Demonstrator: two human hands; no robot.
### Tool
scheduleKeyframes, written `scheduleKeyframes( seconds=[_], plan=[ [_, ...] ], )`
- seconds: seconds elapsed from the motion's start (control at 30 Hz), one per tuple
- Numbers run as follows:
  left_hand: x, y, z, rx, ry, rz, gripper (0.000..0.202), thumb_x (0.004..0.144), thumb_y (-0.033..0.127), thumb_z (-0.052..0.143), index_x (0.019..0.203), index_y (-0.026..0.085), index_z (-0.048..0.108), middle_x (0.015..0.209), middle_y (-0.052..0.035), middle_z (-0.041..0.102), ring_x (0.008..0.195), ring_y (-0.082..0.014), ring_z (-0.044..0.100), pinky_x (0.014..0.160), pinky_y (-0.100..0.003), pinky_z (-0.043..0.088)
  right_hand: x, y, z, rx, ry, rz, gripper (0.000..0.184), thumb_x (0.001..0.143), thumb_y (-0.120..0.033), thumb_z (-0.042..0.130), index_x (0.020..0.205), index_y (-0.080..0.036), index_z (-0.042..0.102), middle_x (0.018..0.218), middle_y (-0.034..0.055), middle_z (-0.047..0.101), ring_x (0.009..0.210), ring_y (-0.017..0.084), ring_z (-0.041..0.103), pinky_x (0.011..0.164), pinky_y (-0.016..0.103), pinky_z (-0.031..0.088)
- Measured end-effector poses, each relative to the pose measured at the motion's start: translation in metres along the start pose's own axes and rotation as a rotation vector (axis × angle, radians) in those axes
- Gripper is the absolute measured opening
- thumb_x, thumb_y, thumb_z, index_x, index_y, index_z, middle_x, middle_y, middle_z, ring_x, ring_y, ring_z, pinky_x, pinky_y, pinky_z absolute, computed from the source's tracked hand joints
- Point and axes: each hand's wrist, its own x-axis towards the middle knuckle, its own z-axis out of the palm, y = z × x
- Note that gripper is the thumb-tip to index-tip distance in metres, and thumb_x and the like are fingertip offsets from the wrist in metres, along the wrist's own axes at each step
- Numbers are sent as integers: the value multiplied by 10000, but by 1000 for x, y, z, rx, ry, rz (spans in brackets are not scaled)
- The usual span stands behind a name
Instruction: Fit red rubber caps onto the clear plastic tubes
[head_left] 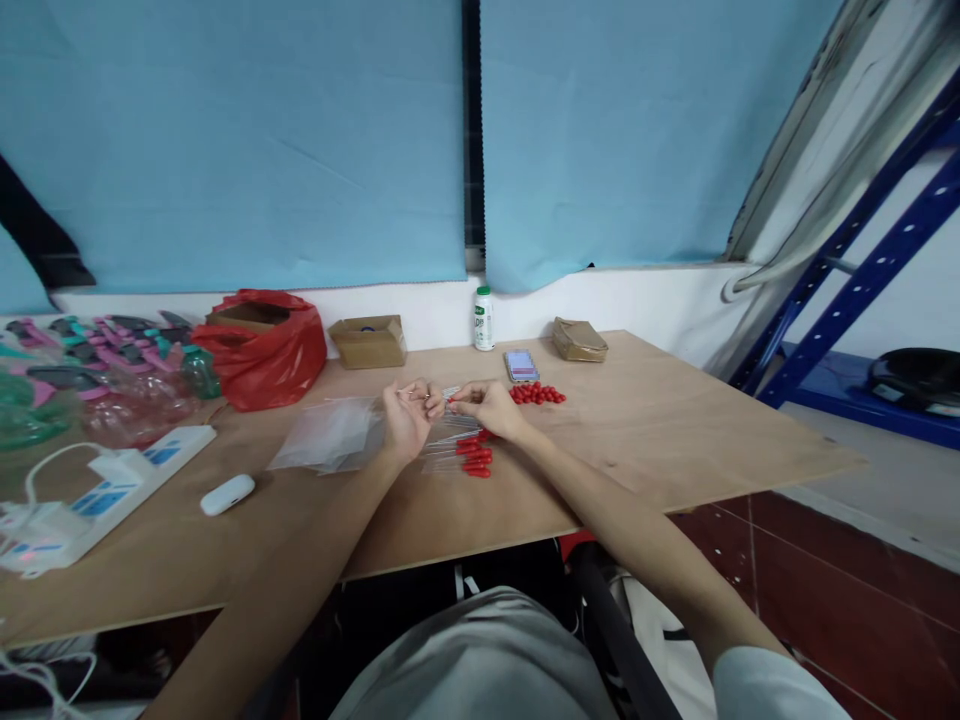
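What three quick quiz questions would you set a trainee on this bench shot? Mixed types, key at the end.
1. True or false: the loose red caps sit inside the cardboard box.
2. What stands upright by the wall, between that box and the phone? A) white bottle with a green cap B) mug C) spray can
3. Fill in: the left hand and right hand meet over clear droppers with ___ bulbs.
Key: 1 false, the caps lie on the bare table just in front of the phone; 2 A; 3 red.
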Motion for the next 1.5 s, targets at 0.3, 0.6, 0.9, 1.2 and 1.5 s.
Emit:
scheduleKeyframes(
  seconds=[0.3, 0.6, 0.9, 1.2, 1.5],
  plan=[
    [-3, -2, 8, 108, 84, 28, 609, 1019, 622, 250, 574, 212, 316, 557, 3, 299, 499, -132, 335, 502, -273, 343, 1, 4, -2, -116, 17, -49, 282, 678, -388, 840, 779, -142, 745, 761, 45, 752, 673, 160, 645, 670, 280, 499],
    [0, -4, 5, 63, 51, 90, 606, 1021, 601, 224, 553, 220, 281, 518, 13, 242, 461, -124, 279, 465, -271, 276, -3, 2, 0, -162, -8, -99, 290, 734, -417, 810, 776, -137, 747, 760, 42, 742, 663, 155, 620, 660, 270, 473],
    [2, -4, 2, 8, 103, 68, 635, 991, 704, 252, 574, 225, 251, 517, 37, 194, 436, -111, 239, 439, -270, 262, -8, -4, 7, -308, 20, -186, 260, 826, -419, 766, 810, -160, 768, 821, 60, 777, 729, 194, 681, 712, 290, 499],
    [2, -2, 1, 0, 109, 39, 619, 974, 721, 233, 595, 231, 233, 518, 41, 158, 452, -120, 199, 452, -278, 239, -15, -11, 8, -454, 9, -330, 161, 887, -323, 725, 809, -187, 758, 857, 52, 782, 772, 201, 700, 773, 294, 495],
    [-2, 2, 17, 34, 123, 134, 628, 1012, 653, 213, 550, 227, 212, 510, 45, 107, 427, -108, 185, 438, -265, 209, -15, -12, 12, -248, -2, -276, 220, 851, -372, 751, 804, -157, 740, 829, 57, 761, 770, 189, 675, 760, 286, 506]
  ],
)
